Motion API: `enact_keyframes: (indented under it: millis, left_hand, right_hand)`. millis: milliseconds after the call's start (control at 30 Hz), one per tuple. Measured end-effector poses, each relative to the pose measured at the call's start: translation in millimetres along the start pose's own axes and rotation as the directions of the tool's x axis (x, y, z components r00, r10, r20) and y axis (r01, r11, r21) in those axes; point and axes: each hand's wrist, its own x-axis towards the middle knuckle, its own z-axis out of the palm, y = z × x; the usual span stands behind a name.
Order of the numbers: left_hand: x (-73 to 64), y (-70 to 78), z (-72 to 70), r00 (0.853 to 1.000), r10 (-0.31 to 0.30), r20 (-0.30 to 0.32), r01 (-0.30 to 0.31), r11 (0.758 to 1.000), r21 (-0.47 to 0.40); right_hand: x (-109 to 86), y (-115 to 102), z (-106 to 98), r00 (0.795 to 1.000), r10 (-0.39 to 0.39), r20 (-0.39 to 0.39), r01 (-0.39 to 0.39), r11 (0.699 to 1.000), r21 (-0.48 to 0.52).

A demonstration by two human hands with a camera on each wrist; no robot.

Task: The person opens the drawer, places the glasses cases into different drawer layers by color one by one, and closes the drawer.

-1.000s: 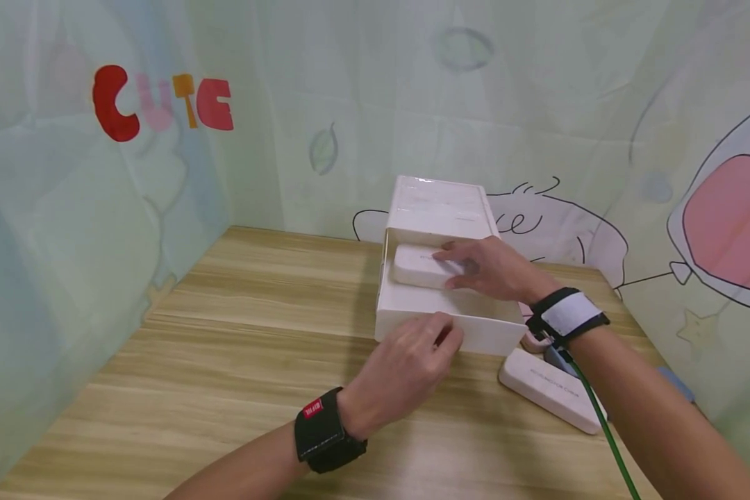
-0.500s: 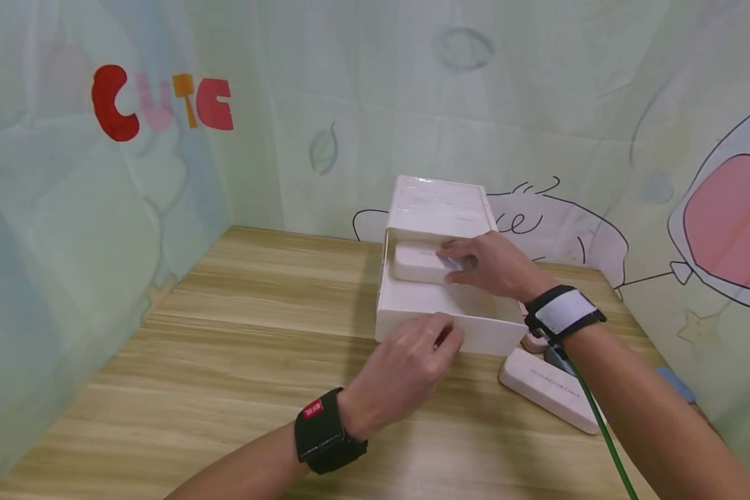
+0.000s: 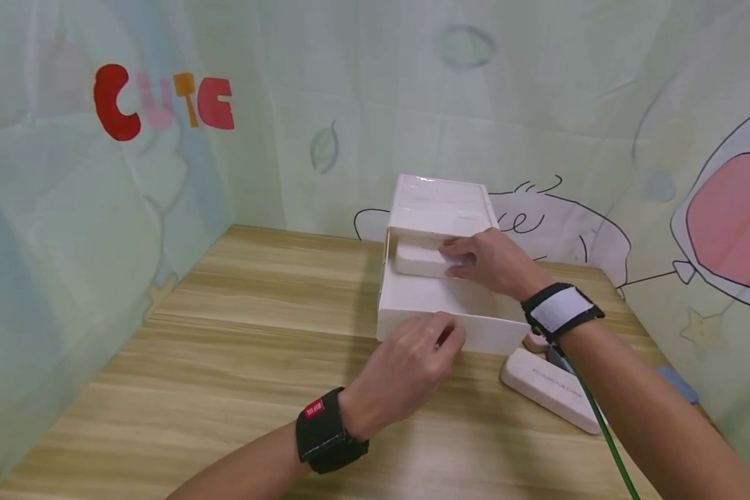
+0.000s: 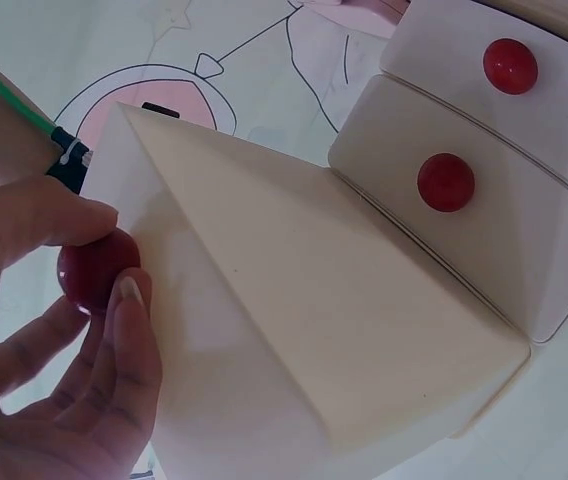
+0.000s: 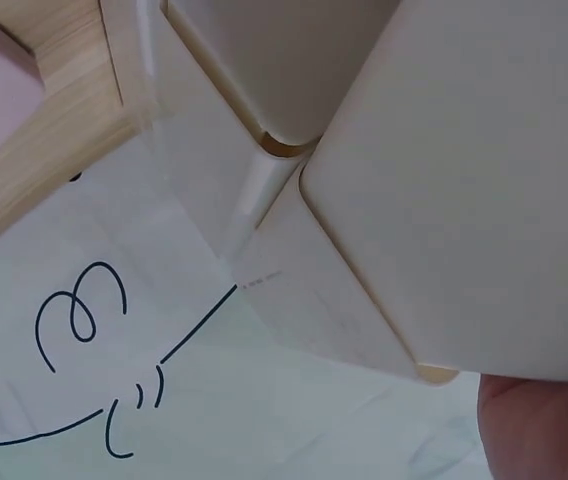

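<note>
A white drawer [image 3: 440, 298] is pulled out of a small white cabinet [image 3: 444, 205]. My left hand [image 3: 406, 361] is at its front; in the left wrist view the thumb and fingers pinch the drawer's round red knob [image 4: 99, 268]. Inside the drawer, toward the back, lies an oblong white case [image 3: 419, 257]. My right hand [image 3: 496, 260] reaches in over the drawer's right side and grips the case's right end. Only a piece of the right hand [image 5: 539, 430] shows in the right wrist view, below a broad white panel; the case cannot be made out there.
Another oblong white case [image 3: 550, 389], lettered, lies on the wooden table [image 3: 225, 347] right of the drawer. Pink and blue items [image 3: 678, 383] sit partly behind the right arm. Two more drawer fronts with red knobs [image 4: 446, 182] show. Printed fabric [image 3: 325, 83] hangs behind.
My right hand and the case have shifted slightly back, deeper into the drawer. The left hand and the drawer stay where they were.
</note>
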Motion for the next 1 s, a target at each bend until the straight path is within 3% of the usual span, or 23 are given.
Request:
enact_keyframes:
  millis: [233,467,667,833,1000]
  left_hand:
    - [-0.1,0.5,-0.7,1.0,-0.003,0.003,0.004,1.0,-0.01]
    - [0.0,0.7,1.0,1.0,-0.004,-0.004,0.004,1.0,-0.019]
    - [-0.8,1.0,2.7,1.0,0.005,-0.01,-0.005,0.999,-0.033]
    - [-0.8,1.8,3.2,0.999,0.021,-0.026,-0.021,1.0,0.002]
    - [-0.6,2.4,3.7,0.999,0.027,-0.02,-0.026,0.999,0.039]
  right_hand:
    - [-1.7,1,2,1.0,0.023,0.0,-0.023,0.998,0.055]
    - [-6.4,3,-3,1.0,-0.009,0.011,0.009,0.998,0.057]
    - [-20.4,5,-9,0.999,0.036,0.026,-0.039,0.991,0.128]
    - [-31.2,5,-12,0.999,-0.003,-0.033,0.007,0.991,0.131]
    - [-45.7,4,-17,0.991,0.009,-0.135,0.006,0.994,0.108]
